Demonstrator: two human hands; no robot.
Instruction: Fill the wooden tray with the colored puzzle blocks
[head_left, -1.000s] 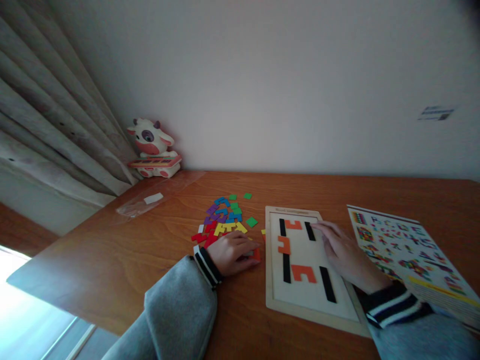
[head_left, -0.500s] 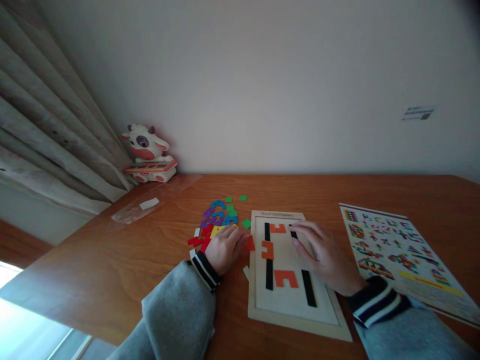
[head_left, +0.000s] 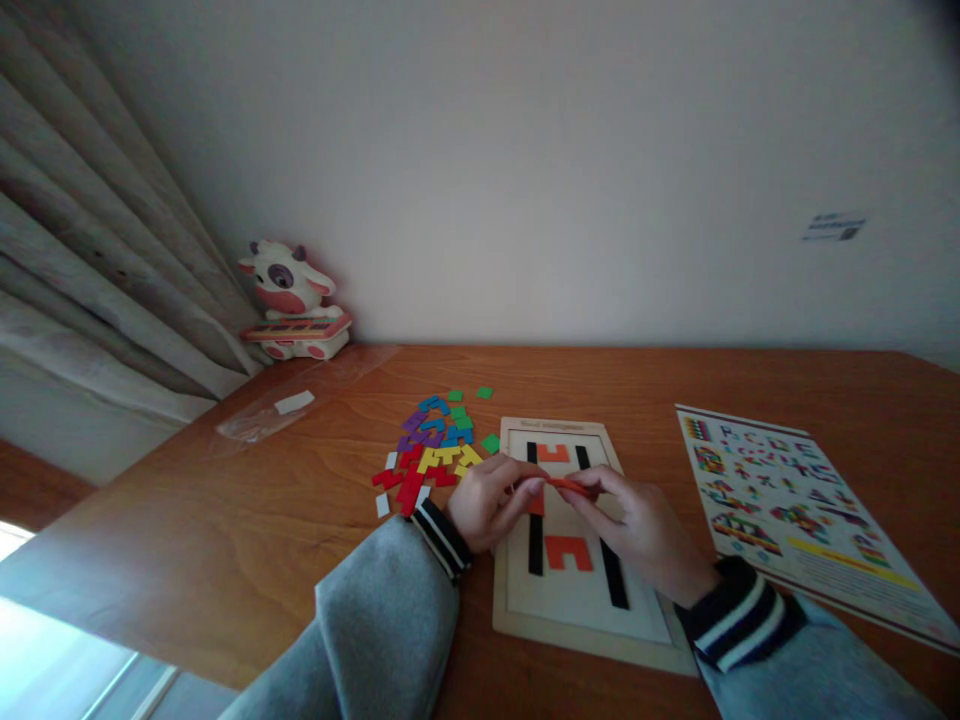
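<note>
Over the wooden puzzle board [head_left: 555, 620], my left hand [head_left: 491, 500] and my right hand [head_left: 641, 520] meet fingertip to fingertip. Both pinch an orange puzzle piece [head_left: 568, 485], seen nearly edge-on, so its outline is hard to make out. On the board below lie a U-shaped orange piece [head_left: 553, 453] near the top and a larger notched orange piece [head_left: 568, 553] lower down. Another orange piece [head_left: 537, 503] at the left is partly covered by my left fingers. Black strips [head_left: 535, 547] run down both sides, partly hidden by my hands.
Left of the board lies a spread of coloured pieces [head_left: 427, 458]. A printed pattern sheet [head_left: 802, 500] is on the right. Further back at the left are a clear plastic bag [head_left: 255, 425] and a toy cow with a keyboard [head_left: 296, 300] by the curtain.
My left hand has moved right from the board's left edge, bringing the orange piece over the board. My right hand has come lower and left, and its fingers have closed on that piece.
</note>
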